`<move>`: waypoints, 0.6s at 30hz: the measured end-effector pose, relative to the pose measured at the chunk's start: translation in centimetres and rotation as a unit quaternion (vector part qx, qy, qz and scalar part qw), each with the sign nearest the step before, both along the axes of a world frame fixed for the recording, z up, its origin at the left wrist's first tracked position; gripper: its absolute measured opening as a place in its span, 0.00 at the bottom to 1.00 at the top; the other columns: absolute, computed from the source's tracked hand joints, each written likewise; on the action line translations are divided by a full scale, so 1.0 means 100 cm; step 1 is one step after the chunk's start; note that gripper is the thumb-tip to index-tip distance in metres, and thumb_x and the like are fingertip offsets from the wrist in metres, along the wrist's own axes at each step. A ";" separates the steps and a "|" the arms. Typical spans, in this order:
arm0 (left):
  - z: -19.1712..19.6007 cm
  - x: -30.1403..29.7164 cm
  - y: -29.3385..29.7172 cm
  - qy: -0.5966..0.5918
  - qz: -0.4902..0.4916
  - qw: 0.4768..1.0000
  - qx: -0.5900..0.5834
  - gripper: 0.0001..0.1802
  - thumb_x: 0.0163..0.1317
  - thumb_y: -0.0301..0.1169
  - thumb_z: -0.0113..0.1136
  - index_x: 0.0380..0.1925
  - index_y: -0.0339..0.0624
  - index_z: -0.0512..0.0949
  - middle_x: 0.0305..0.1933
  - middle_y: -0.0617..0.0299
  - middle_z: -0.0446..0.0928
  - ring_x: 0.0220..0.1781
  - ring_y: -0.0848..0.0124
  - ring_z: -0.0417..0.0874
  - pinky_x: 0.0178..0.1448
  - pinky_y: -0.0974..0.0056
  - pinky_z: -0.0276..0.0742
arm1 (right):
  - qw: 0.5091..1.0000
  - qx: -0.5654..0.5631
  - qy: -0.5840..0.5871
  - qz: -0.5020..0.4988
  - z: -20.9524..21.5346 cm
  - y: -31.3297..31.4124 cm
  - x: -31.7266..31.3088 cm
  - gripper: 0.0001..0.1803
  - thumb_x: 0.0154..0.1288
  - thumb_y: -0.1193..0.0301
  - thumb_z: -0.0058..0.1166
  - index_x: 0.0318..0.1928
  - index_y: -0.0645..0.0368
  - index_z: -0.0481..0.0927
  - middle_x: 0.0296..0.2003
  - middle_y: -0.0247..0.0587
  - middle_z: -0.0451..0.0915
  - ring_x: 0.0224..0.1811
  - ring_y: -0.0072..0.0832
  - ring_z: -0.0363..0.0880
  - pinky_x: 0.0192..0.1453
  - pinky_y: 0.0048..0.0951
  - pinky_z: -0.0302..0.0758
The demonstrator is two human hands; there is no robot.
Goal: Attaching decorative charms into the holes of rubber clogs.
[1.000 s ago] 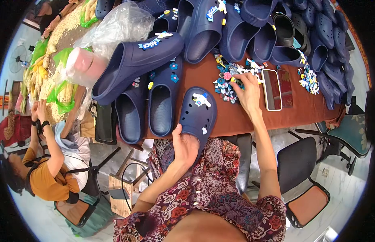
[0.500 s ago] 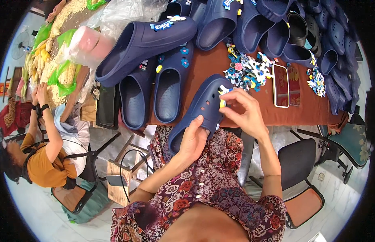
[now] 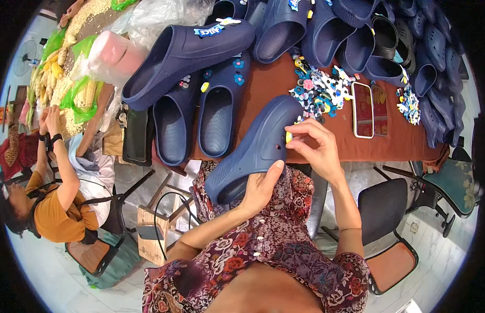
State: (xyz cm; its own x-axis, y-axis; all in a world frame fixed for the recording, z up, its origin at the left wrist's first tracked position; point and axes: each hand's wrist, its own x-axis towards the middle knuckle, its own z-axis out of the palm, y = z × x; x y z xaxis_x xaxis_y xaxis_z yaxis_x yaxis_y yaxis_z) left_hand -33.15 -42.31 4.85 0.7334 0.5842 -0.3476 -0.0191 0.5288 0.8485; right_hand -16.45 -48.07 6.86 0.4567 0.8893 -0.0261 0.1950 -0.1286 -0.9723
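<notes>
Left hand [image 3: 262, 193]: fingers hidden by perforated navy foam clog [image 3: 263, 138]. Small yellow charm [image 3: 289, 137], pinched by right hand [image 3: 318, 148]: shape too small to tell. Far navy foam clogs [image 3: 353, 13], far-left green plastic bag [image 3: 122, 4]: cut by top edge.

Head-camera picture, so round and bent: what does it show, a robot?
No robot, just a person seen from above by a fisheye camera worn on the head, which bends straight edges. The bare left hand holds a navy clog; the right hand pinches a yellow charm at its side. On the brown tablecloth lie a pile of shoe charms, a white-framed phone and more navy clogs. At left, another person in a mustard top sits near corn cobs.
</notes>
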 end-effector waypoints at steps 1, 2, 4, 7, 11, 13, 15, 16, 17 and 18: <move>0.002 0.001 0.000 -0.001 0.000 1.000 0.000 0.22 0.69 0.32 0.51 0.59 0.32 0.66 0.58 0.61 0.67 0.60 0.74 0.66 0.64 0.67 0.61 | 1.000 0.025 -0.005 -0.013 -0.002 0.000 -0.001 0.14 0.54 0.82 0.62 0.43 0.65 0.81 0.38 0.37 0.77 0.38 0.22 0.78 0.42 0.22 0.77; 0.003 0.002 0.000 -0.005 -0.004 1.000 0.011 0.21 0.69 0.31 0.51 0.58 0.31 0.66 0.58 0.60 0.67 0.59 0.73 0.66 0.64 0.67 0.61 | 0.998 0.049 -0.010 -0.026 -0.003 0.000 -0.002 0.13 0.55 0.81 0.62 0.43 0.65 0.81 0.37 0.37 0.77 0.36 0.22 0.80 0.40 0.22 0.78; 0.003 0.003 -0.001 -0.009 -0.008 1.000 0.023 0.21 0.69 0.30 0.50 0.58 0.30 0.66 0.57 0.59 0.68 0.59 0.73 0.67 0.64 0.67 0.62 | 0.998 0.046 -0.005 -0.034 -0.007 -0.002 -0.003 0.13 0.55 0.81 0.62 0.43 0.65 0.81 0.37 0.37 0.77 0.37 0.22 0.80 0.40 0.22 0.78; 0.000 0.002 -0.002 -0.014 -0.015 0.997 0.069 0.20 0.69 0.29 0.50 0.57 0.30 0.66 0.56 0.58 0.69 0.59 0.72 0.67 0.64 0.66 0.62 | 0.998 0.043 -0.004 -0.048 -0.007 -0.003 -0.004 0.13 0.54 0.81 0.62 0.42 0.65 0.81 0.37 0.37 0.77 0.37 0.22 0.80 0.41 0.22 0.78; -0.010 -0.003 -0.006 -0.011 -0.037 0.995 0.094 0.19 0.68 0.28 0.50 0.56 0.30 0.66 0.55 0.56 0.70 0.58 0.71 0.68 0.63 0.65 0.63 | 0.997 0.048 -0.044 -0.047 -0.003 -0.003 -0.003 0.12 0.52 0.80 0.64 0.40 0.64 0.82 0.35 0.37 0.78 0.37 0.22 0.80 0.40 0.22 0.78; -0.010 -0.003 -0.007 -0.017 -0.038 0.993 0.109 0.19 0.68 0.28 0.50 0.56 0.30 0.67 0.54 0.56 0.70 0.57 0.70 0.69 0.63 0.65 0.63 | 0.995 0.048 -0.075 -0.035 -0.003 -0.004 -0.001 0.12 0.51 0.80 0.65 0.39 0.63 0.83 0.35 0.36 0.78 0.36 0.22 0.80 0.40 0.22 0.77; -0.008 -0.004 -0.007 -0.017 -0.041 0.994 0.099 0.18 0.68 0.27 0.50 0.55 0.30 0.68 0.52 0.57 0.71 0.55 0.71 0.69 0.62 0.65 0.64 | 0.993 0.047 -0.106 -0.023 -0.001 -0.005 0.000 0.12 0.51 0.80 0.65 0.38 0.63 0.83 0.34 0.36 0.78 0.36 0.22 0.80 0.39 0.23 0.77; -0.008 -0.003 -0.006 -0.017 -0.042 0.994 0.099 0.18 0.68 0.27 0.50 0.55 0.30 0.68 0.52 0.57 0.71 0.55 0.71 0.69 0.62 0.65 0.64 | 0.995 0.036 -0.086 -0.027 0.000 -0.004 0.000 0.12 0.48 0.80 0.67 0.37 0.63 0.84 0.34 0.37 0.79 0.37 0.23 0.79 0.41 0.24 0.75; -0.007 -0.002 -0.006 -0.027 -0.033 0.995 0.096 0.18 0.68 0.27 0.50 0.55 0.30 0.67 0.53 0.57 0.70 0.56 0.71 0.69 0.62 0.65 0.64 | 0.997 0.026 -0.066 -0.030 0.001 -0.004 0.000 0.12 0.46 0.79 0.68 0.36 0.63 0.85 0.33 0.38 0.80 0.39 0.24 0.78 0.44 0.26 0.73; -0.007 -0.002 -0.006 -0.037 -0.025 0.995 0.092 0.19 0.68 0.27 0.50 0.56 0.30 0.67 0.54 0.58 0.70 0.56 0.72 0.69 0.62 0.65 0.63 | 0.997 0.026 -0.067 -0.031 0.000 -0.005 0.000 0.12 0.46 0.79 0.68 0.36 0.63 0.85 0.33 0.38 0.80 0.39 0.24 0.78 0.44 0.26 0.73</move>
